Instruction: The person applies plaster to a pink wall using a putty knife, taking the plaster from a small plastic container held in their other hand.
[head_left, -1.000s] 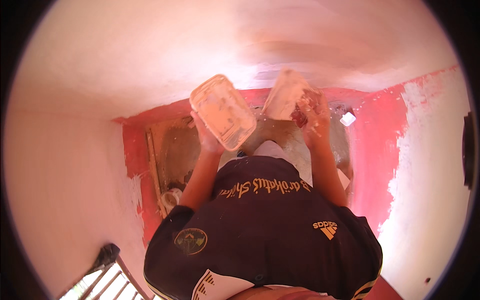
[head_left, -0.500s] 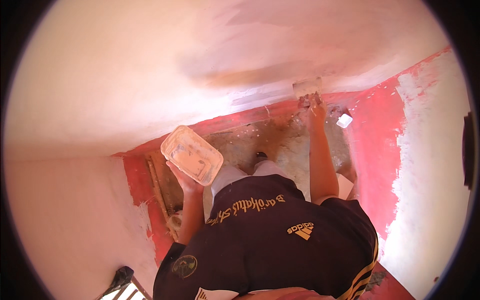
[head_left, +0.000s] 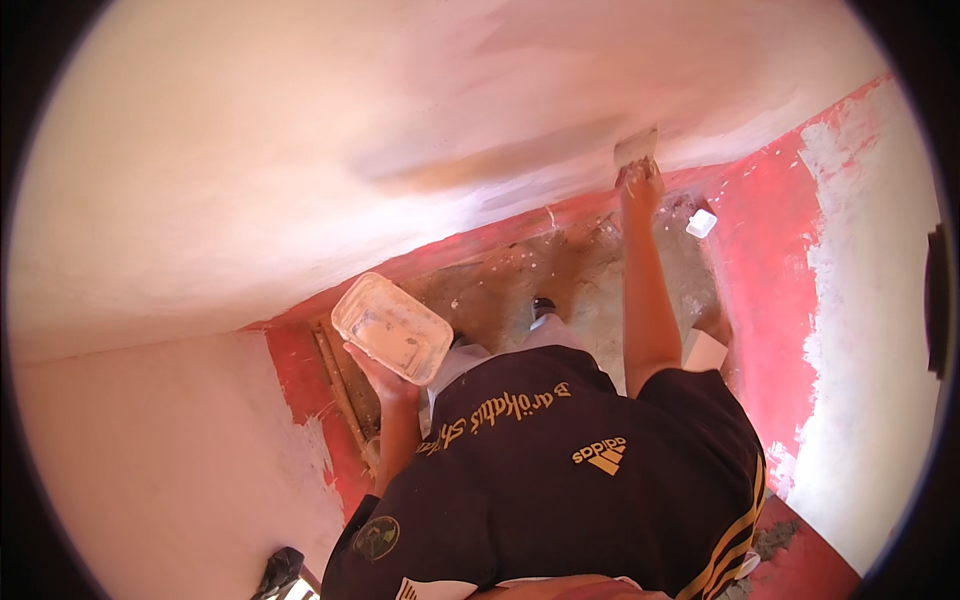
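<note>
My right hand (head_left: 641, 182) is closed round the handle of a wide putty knife (head_left: 636, 147). Its flat blade lies against the pale wall (head_left: 520, 110), by a damp-looking darker streak. On the left, my left hand (head_left: 388, 380) holds up a rectangular plastic tub (head_left: 392, 328), gripping it from below and along its near side. The tub is tilted so its inside shows, smeared with pinkish-white filler. Most of the left fingers are hidden behind the tub.
Unpainted red bands (head_left: 765, 215) run along the wall's foot and the right corner. A small white container (head_left: 701, 223) lies on the dirty floor (head_left: 490, 280). Long poles (head_left: 340, 390) lean at the left, and a white block-like object (head_left: 704, 352) stands by my right arm.
My right hand has slid the putty knife slightly up and to the right along the wall, and the blade is more tilted. The view has shifted a little; the tub stays in my left hand.
</note>
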